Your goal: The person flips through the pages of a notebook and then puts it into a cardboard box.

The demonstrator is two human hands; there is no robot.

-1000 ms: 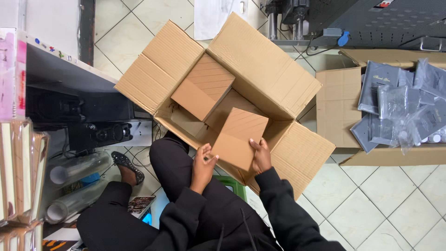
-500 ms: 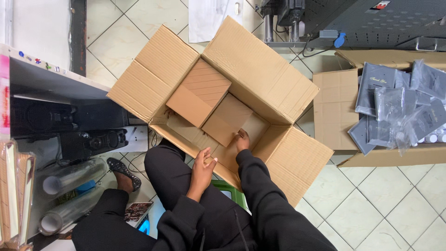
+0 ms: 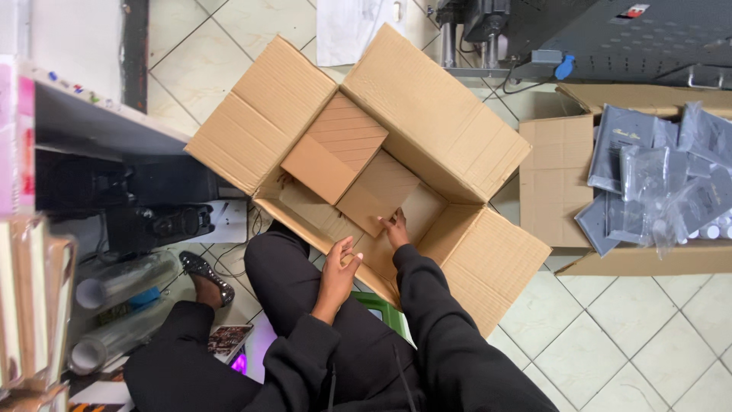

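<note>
A large open cardboard box [image 3: 427,107] stands on the tiled floor in front of my knees, its flaps spread outward. Inside it lie two smaller brown cardboard boxes: one [image 3: 335,145] at the back left and one [image 3: 379,191] nearer to me. My right hand [image 3: 396,226] reaches down into the big box and rests against the near edge of the nearer small box. My left hand [image 3: 338,267] hovers over the big box's near wall, fingers apart, holding nothing.
To the right another open carton [image 3: 557,183] holds several grey plastic pouches [image 3: 656,175]. A dark machine [image 3: 595,30] stands at the top right. On the left are a shelf unit [image 3: 91,130], plastic rolls [image 3: 122,282] and a black shoe [image 3: 204,275].
The small box I held up in both hands a second ago now lies inside the big box. My left hand has come off it; my right hand has followed it down.
</note>
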